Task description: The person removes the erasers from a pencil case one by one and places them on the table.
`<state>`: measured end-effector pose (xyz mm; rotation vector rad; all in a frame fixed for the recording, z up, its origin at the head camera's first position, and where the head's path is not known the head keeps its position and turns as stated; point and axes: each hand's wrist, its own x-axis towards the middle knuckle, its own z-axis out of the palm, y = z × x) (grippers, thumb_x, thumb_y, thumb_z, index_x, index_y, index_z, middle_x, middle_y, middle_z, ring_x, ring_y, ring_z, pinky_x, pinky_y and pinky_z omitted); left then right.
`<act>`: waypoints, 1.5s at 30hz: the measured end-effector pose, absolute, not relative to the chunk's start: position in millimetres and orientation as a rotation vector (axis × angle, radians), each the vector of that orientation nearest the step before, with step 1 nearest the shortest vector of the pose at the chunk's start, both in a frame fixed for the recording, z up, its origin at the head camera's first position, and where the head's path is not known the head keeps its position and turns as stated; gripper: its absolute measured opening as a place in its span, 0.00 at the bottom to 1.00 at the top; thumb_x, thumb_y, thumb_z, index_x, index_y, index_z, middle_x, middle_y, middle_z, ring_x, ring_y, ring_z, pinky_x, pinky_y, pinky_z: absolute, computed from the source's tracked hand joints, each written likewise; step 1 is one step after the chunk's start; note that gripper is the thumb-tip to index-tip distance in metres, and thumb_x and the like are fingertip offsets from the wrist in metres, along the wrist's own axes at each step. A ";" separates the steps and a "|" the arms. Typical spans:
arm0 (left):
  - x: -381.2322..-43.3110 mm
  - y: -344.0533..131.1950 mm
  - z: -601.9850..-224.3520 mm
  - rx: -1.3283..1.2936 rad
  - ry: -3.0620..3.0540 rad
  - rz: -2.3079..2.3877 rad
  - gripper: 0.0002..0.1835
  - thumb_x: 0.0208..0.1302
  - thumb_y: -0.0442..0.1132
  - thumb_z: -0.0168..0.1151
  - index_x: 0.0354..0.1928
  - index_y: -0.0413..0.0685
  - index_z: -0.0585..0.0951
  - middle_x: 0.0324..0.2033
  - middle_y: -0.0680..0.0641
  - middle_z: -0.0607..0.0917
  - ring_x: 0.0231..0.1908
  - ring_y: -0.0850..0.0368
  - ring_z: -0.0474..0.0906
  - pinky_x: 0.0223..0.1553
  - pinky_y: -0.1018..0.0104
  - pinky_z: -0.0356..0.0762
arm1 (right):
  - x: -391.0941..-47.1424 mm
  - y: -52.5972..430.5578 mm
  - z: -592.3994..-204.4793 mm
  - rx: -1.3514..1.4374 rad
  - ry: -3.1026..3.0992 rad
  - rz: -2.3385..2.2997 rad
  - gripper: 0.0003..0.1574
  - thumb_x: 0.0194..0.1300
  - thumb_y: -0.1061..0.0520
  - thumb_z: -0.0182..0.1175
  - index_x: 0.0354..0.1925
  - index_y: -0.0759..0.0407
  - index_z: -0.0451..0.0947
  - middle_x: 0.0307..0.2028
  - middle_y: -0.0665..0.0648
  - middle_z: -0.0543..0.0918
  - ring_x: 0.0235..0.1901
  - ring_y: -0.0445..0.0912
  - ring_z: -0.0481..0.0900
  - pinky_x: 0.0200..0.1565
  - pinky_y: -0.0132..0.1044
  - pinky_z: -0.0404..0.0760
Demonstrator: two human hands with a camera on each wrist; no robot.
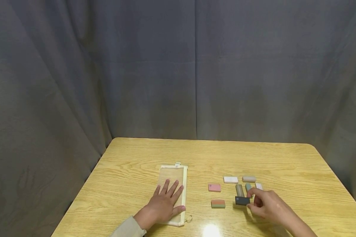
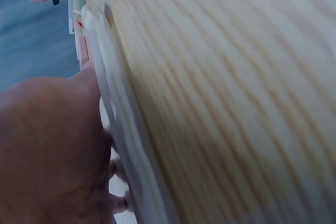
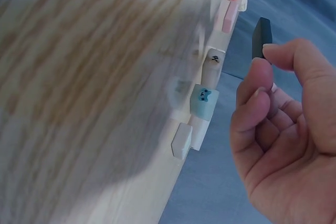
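Note:
My left hand [image 1: 165, 204] lies flat with spread fingers on a see-through zip pouch [image 1: 171, 171] with cream edging, at the middle of the table. A small ring pull lies by the pouch's near right corner. Between thumb and forefinger, my right hand [image 1: 269, 204] pinches a black eraser [image 1: 242, 200] by one end. The right wrist view shows that black eraser [image 3: 261, 38] raised above the tabletop, the other fingers curled below. Just beyond it lie a brownish eraser [image 1: 239, 189] and a teal eraser [image 1: 248, 186]; the teal one bears a small animal face.
Left of the right hand are a pink eraser [image 1: 214, 187] and an orange-and-green eraser [image 1: 218, 204]. Farther back lie a white eraser [image 1: 230, 180] and a greyish eraser [image 1: 249, 179], with another white eraser [image 1: 258, 186] at the right. Dark curtains [image 1: 154, 72] surround the wooden table [image 1: 130, 164].

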<state>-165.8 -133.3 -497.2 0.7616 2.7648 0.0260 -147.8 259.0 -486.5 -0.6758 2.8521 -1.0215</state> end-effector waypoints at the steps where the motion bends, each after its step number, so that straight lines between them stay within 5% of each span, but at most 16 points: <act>1: -165.7 -133.3 -497.3 0.762 2.763 0.027 0.43 0.73 0.71 0.34 0.81 0.56 0.48 0.81 0.46 0.44 0.78 0.36 0.38 0.72 0.34 0.47 | -147.8 259.4 -487.5 -0.682 2.845 -1.026 0.12 0.61 0.58 0.70 0.42 0.55 0.79 0.20 0.39 0.72 0.18 0.30 0.65 0.21 0.28 0.68; 45: -163.0 -133.2 -493.5 0.785 2.764 0.018 0.43 0.74 0.70 0.33 0.81 0.53 0.48 0.81 0.44 0.45 0.78 0.35 0.38 0.72 0.33 0.47 | -150.7 260.0 -502.8 -0.744 2.766 -0.961 0.12 0.60 0.57 0.70 0.43 0.54 0.80 0.23 0.39 0.75 0.21 0.31 0.67 0.24 0.29 0.70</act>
